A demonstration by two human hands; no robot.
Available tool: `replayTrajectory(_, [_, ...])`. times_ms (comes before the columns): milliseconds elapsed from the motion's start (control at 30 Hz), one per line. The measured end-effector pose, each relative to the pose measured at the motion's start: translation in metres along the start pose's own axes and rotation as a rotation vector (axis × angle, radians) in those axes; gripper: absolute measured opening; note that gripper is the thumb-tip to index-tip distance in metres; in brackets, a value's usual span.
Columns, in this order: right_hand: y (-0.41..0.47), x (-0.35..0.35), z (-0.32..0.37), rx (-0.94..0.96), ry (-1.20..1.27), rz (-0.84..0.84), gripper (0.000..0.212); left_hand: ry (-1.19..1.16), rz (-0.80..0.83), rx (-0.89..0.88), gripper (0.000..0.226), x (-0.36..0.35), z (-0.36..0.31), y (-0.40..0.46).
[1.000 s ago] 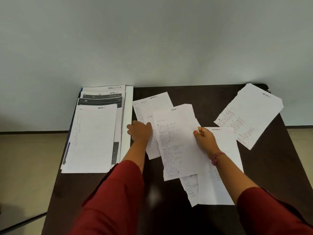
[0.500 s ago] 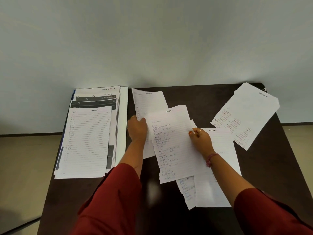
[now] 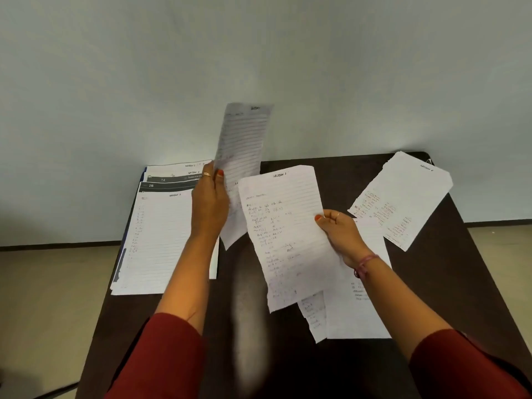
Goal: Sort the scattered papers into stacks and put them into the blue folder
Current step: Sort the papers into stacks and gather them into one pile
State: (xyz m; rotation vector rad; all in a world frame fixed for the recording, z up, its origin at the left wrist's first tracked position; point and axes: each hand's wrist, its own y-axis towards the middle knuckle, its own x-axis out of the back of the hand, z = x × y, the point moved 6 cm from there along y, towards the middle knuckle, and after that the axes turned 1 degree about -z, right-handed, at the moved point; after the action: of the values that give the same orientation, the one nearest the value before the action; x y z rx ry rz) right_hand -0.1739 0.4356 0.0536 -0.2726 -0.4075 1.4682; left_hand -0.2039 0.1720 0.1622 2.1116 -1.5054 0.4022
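My left hand (image 3: 209, 203) grips a lined sheet (image 3: 241, 145) and holds it upright above the table, edge toward me. My right hand (image 3: 341, 234) pinches a handwritten sheet headed "Section 3" (image 3: 285, 231) by its right edge, lifted off the table. Under it lie two more loose sheets (image 3: 359, 306). Another handwritten sheet (image 3: 403, 197) lies alone at the far right. A stack of papers (image 3: 161, 240) rests at the left on the blue folder (image 3: 143, 175), of which only a thin edge shows.
The dark table (image 3: 247, 326) stands against a pale wall. Bare dark tabletop runs down the middle between my arms. Beige floor lies on both sides of the table.
Both hands have lifted their sheets off the table. The left sheet has swung up to stand vertical; the right sheet has risen and shifted slightly right.
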Motion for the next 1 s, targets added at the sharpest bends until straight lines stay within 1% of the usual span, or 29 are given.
replayTrajectory(100, [-0.022, 0.002, 0.016, -0.010, 0.102, 0.029, 0.013, -0.117, 0.017, 0.001, 0.030, 0.014, -0.017, -0.009])
replayTrajectory(167, [-0.036, 0.006, 0.024, -0.005, 0.132, 0.035, 0.012, -0.245, 0.024, 0.065, 0.025, 0.018, -0.021, -0.017])
replayTrajectory(267, [-0.053, 0.015, 0.032, 0.002, 0.131, 0.035, 0.011, -0.527, 0.028, 0.273, 0.017, 0.011, -0.016, -0.033])
replayTrajectory(333, [-0.064, 0.026, 0.031, -0.005, 0.148, 0.031, 0.011, -0.681, 0.038, 0.408, 0.017, -0.002, -0.008, -0.047])
replayTrajectory(433, [-0.076, 0.046, 0.024, -0.029, 0.178, -0.003, 0.009, -0.722, 0.111, 0.499, 0.019, -0.030, -0.003, -0.079])
replayTrajectory(533, [-0.088, 0.068, 0.008, -0.051, 0.161, -0.036, 0.007, -0.785, 0.188, 0.628, 0.019, -0.065, 0.004, -0.120])
replayTrajectory(633, [-0.095, 0.091, -0.015, -0.084, 0.123, -0.093, 0.011, -0.899, 0.261, 0.771, 0.027, -0.096, 0.010, -0.158])
replayTrajectory(700, [-0.097, 0.106, -0.033, -0.116, 0.086, -0.121, 0.013, -0.927, 0.296, 0.860, 0.030, -0.110, 0.014, -0.181])
replayTrajectory(833, [-0.103, 0.124, -0.070, -0.165, 0.036, -0.118, 0.015, -0.908, 0.379, 0.936, 0.030, -0.129, 0.019, -0.216])
replayTrajectory(1000, [-0.102, 0.135, -0.108, -0.220, 0.046, -0.079, 0.017, -0.832, 0.401, 1.037, 0.029, -0.146, 0.033, -0.244])
